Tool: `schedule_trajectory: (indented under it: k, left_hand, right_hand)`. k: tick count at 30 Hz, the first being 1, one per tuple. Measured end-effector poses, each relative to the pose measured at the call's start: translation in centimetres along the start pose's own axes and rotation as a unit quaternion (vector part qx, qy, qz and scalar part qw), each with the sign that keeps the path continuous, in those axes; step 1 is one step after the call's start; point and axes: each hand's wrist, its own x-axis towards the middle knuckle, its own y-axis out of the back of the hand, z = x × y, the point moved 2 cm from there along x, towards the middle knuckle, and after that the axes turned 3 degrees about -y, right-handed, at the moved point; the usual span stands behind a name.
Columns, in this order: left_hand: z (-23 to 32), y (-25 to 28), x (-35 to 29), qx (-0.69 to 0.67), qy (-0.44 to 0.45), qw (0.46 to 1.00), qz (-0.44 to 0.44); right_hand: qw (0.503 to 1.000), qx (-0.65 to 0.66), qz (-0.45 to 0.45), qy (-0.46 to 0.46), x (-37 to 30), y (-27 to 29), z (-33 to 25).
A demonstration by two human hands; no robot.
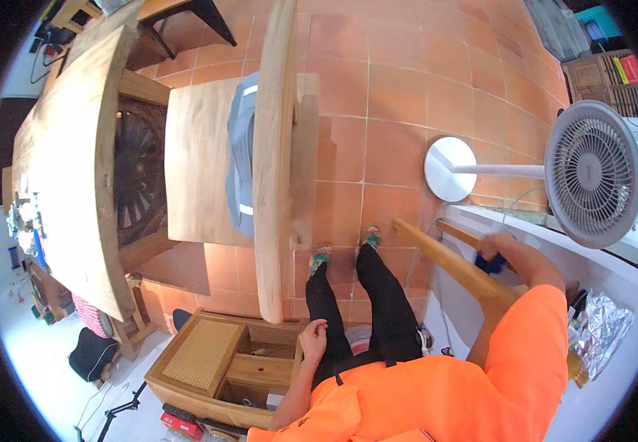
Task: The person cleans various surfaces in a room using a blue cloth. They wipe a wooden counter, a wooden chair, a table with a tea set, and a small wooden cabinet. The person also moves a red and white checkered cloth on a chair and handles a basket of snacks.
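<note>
My right hand (505,250) is closed around a dark blue cloth (490,263), at a wooden frame with long rails (455,255) by the white wall on the right. The cloth lies close to the upper part of the frame, and the fingers are partly hidden by the hand itself. Beside my left thigh hangs my left hand (314,341), its fingers loosely bent and nothing visible in it. Nearest to that hand is a low wooden cabinet (264,366) with a woven cane panel and uncovered compartments.
A white standing fan (591,173) rises from its round base (450,168) at the right. Ahead on the left stands a wooden chair (275,162) with a grey-blue garment (242,155) over it, beside a large wooden table (68,177). Crumpled foil (605,335) lies at the right.
</note>
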Motion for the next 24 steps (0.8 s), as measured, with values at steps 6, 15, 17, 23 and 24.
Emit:
schedule_trajectory:
  k: [6,15,17,23,24]
  left_hand:
    - [6.3,8.1,-0.2,-0.218,0.026,0.938,0.267]
    - [24.4,14.6,5.7,-0.006,-0.223,0.947,0.231]
    - [25.8,14.6,5.8,0.039,-0.220,0.952,0.208]
    - [25.3,13.9,6.3,0.060,-0.196,0.960,0.191]
    - [24.7,14.1,5.8,0.058,-0.180,0.961,0.201]
  right_hand:
    - [0.806,0.306,0.420,0.282,0.9,18.5,-11.2]
    - [0.576,0.538,0.568,0.235,9.1,39.7,-25.5]
    - [0.605,0.511,0.569,0.222,10.6,42.1,-28.0]
    - [0.539,0.397,0.731,0.131,15.9,30.3,-38.6]
    - [0.544,0.420,0.703,0.186,13.7,25.7,-40.5]
